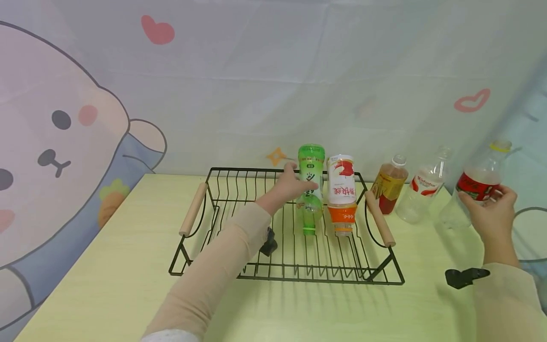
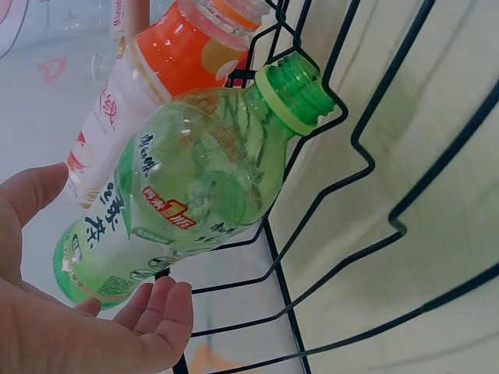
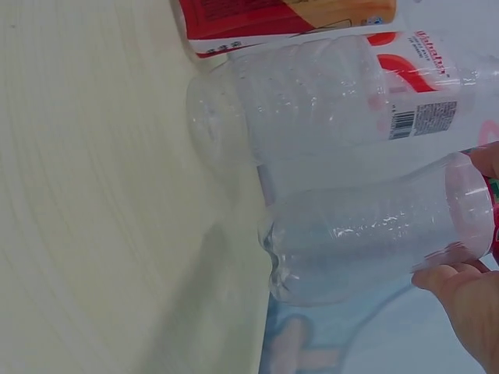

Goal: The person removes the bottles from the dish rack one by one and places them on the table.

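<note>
A green-tinted plastic bottle (image 1: 311, 209) leans neck down in the black wire rack (image 1: 299, 280). My left hand (image 1: 292, 184) is beside it with thumb and fingers spread. In the left wrist view, a gap shows between the thumb and the bottle, and the fingertips (image 2: 181, 308) lie close to its lower side; whether they touch it I cannot tell. At the far right, my right hand (image 1: 493, 213) grips a clear plastic bottle with a red label (image 1: 477, 186) between thumb and fingers. That bottle is upright, slightly tilted, its mouth ringed in yellow.
A white-and-orange bottle (image 1: 342, 190) also stands neck down in the rack. Right of the rack's wooden handle (image 1: 379, 218) are an amber bottle (image 1: 390, 183) and a clear bottle with a white-and-red label (image 1: 423, 190), both upright. A printed cloth (image 1: 256, 95) hangs behind the table.
</note>
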Demonstrator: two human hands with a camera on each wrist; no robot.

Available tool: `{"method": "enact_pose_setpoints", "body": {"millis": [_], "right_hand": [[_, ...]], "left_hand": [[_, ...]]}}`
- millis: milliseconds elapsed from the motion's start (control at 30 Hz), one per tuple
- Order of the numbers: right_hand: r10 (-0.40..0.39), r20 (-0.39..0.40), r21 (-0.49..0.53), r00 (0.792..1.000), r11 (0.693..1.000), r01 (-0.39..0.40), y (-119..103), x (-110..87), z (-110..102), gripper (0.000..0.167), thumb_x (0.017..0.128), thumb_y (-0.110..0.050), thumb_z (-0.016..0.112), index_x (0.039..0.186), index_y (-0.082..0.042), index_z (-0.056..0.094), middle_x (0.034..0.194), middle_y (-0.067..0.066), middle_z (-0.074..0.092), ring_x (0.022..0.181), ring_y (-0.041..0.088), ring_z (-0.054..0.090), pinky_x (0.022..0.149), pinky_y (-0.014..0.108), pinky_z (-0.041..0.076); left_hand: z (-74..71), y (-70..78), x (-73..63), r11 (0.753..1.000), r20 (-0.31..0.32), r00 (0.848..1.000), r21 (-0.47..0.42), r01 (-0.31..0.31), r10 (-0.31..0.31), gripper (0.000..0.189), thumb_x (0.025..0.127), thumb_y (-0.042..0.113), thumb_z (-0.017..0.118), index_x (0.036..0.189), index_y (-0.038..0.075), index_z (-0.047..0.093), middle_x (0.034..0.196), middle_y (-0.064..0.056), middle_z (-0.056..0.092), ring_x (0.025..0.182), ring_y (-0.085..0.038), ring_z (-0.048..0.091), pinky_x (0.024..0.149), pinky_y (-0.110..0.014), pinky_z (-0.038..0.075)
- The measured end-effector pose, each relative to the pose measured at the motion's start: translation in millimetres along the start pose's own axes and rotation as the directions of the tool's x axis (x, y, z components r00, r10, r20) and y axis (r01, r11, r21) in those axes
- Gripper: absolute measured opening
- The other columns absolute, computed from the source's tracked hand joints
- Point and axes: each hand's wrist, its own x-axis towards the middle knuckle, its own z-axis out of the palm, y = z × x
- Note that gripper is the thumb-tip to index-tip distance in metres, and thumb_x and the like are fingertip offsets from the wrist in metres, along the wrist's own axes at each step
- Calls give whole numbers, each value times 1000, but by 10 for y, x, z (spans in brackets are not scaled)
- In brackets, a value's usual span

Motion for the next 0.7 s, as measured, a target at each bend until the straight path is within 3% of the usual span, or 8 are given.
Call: {"method": "enact_pose_setpoints", "body": {"millis": [67, 200, 433, 700], "right_hand": [[9, 0, 4, 1000, 1000, -9, 15, 1, 5, 88, 89, -40, 63, 150, -20, 1, 149, -6, 19, 143, 14, 24, 104, 14, 33], [9, -3, 5, 1000, 1000, -9, 39, -6, 11, 88, 90, -40, 63, 149, -19, 2, 147, -5, 20, 141, 12, 27, 95, 7, 35], [13, 10, -22, 1000, 1000, -13, 67, -2, 24, 89, 90, -41, 61, 149, -16, 0, 155, 12, 14, 143, 17, 26, 104, 15, 33], [22, 26, 1, 999, 1000, -22, 125, 18, 57, 89, 90, -40, 61, 149, -16, -2, 156, 11, 12, 145, 20, 21, 98, 10, 34]], "left_hand": [[22, -19, 22, 1000, -1, 1000, -9, 4, -4, 88, 85, 26, 74, 150, 10, 16, 122, -14, 54, 109, -28, 57, 100, -45, 44], [64, -46, 62, 1000, 1, 1000, -22, 18, -18, 89, 85, 25, 74, 149, 9, 16, 119, -14, 55, 108, -28, 57, 100, -45, 44], [116, -79, 77, 1000, 0, 1000, -23, 21, -21, 88, 84, 24, 75, 149, 8, 17, 116, -11, 56, 103, -26, 60, 96, -44, 47], [147, -105, 68, 999, 27, 999, -28, 38, -37, 89, 84, 23, 75, 148, 8, 15, 115, -12, 56, 102, -26, 60, 94, -44, 48]]}}
